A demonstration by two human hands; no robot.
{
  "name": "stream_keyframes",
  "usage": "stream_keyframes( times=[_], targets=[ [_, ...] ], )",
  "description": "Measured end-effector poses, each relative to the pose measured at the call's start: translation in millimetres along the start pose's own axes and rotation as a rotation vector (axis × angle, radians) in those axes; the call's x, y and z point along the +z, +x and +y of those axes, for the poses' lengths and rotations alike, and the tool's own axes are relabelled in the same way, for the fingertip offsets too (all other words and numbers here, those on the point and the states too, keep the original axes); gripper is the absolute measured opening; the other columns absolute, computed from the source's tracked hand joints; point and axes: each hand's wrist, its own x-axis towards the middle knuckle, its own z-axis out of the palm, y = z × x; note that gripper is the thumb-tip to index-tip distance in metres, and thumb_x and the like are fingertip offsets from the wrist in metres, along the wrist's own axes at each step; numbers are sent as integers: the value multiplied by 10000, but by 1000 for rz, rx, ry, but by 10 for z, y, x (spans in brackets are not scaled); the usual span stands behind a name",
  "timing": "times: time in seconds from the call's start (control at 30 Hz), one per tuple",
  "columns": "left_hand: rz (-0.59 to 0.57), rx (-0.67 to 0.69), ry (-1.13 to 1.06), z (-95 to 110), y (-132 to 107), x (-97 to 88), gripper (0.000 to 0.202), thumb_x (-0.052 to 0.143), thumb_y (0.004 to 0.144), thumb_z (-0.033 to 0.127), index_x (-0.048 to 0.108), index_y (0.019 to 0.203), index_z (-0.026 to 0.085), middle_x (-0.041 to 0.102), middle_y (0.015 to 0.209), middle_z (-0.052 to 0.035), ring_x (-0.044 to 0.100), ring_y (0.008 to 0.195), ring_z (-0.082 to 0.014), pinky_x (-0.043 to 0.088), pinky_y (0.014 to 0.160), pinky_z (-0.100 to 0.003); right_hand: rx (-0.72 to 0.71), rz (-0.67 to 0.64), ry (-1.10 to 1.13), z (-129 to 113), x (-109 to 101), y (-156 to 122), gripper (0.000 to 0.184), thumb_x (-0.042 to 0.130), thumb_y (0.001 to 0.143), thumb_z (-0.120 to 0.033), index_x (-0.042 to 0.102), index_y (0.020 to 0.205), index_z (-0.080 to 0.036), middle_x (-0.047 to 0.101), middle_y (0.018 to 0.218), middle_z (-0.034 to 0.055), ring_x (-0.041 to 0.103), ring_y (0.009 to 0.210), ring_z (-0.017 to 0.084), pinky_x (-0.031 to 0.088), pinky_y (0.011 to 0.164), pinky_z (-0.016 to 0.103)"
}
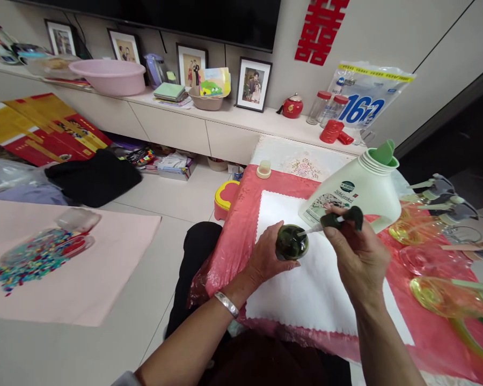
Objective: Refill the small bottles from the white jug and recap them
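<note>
Hands first: left hand (268, 257) is wrapped around a small round dark green bottle (292, 242), glossy like glass or hard plastic, held upright over a white cloth (306, 295) with a wavy scalloped edge. There's a plain metal bangle (227, 304) on that wrist. Right hand (360, 257) is closed on a dark green pump top (342, 219), pinched between thumb and fingers, and its thin white tube points down at the bottle's open mouth, the tip right at the rim. Can't tell if the tube is actually inside yet.

Just behind the bottle sits a big white plastic jug (358, 190), squat and rounded, with a printed label and a green spout sticking up. It leans a bit and stands partly on the cloth.

Everything rests on a tabletop (233, 241) covered in shiny, crinkly pink plastic sheeting. Off to the right are clear, tinted yellow and pink shapes (438, 295) and some grey spray heads (438, 193), all a bit blurry. A little cream-coloured cap (264, 169) sits at the far end, on a lacy floral mat.

Down on the floor to the left, a pale pink mat (84, 268) has a scatter of tiny multicoloured beads (32, 260) and a clear container lying on it.
</note>
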Motion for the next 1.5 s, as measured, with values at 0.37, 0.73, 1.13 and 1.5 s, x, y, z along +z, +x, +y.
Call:
stream_keyframes(
  times=[0.37,0.73,1.13,1.5],
  targets=[
    [-35,-7,9,41,32,-16,1160,935,554,523,330,1497,221,535,1438,-169,517,1333,-391,428,1117,-596,47,-244,24,433,194,-158,338,646,975,-436,661,1234,-218,597,1212,48,582,1144,198,473,1064,378],
    [-28,37,18,61,18,-16,1155,913,593,542,299,1510,199,505,1464,-190,499,1348,-401,410,1119,-605,20,-206,-2,546,265,-193,360,737,910,-453,669,1165,-210,594,1135,55,585,1061,196,504,982,361],
    [-40,-12,-6,91,21,-43,1135,928,584,505,325,1499,210,512,1452,-182,494,1352,-394,409,1115,-583,157,-340,297,336,228,-222,604,636,997,-397,392,1536,-273,545,1325,79,547,1235,188,501,1048,333],
    [-36,-28,-15,82,17,-33,1124,930,576,501,336,1489,224,545,1400,-168,523,1313,-388,427,1094,-581,191,-299,373,402,308,-172,987,823,833,-376,229,1615,-270,559,1273,92,579,1160,185,521,1011,317]
  ],
)
